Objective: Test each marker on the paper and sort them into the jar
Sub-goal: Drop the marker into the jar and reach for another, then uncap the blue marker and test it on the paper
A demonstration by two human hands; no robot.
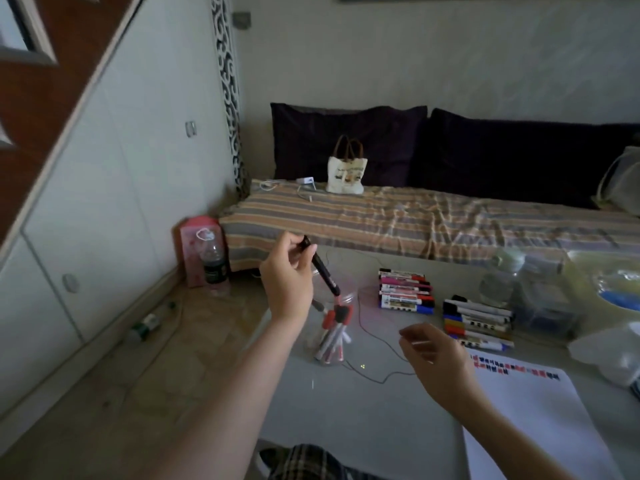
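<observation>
My left hand (287,275) pinches a dark marker (323,271) by its upper end, tilted with its lower tip over the mouth of a clear jar (330,332). The jar stands on the white table and holds several markers with red and black caps. My right hand (433,355) hovers over the table with loosely curled fingers, holding nothing, to the left of the white paper (540,420). Short red, blue and black test marks run along the paper's top edge. Two groups of markers lie on the table: one (407,294) behind the jar's right, another (476,323) nearer the paper.
A thin cable (374,344) loops across the table between jar and paper. Clear plastic containers (540,299) and a bowl (613,285) crowd the table's right. A striped bed (415,220) with a tote bag (346,173) lies behind. A bottle (214,261) stands on the floor at left.
</observation>
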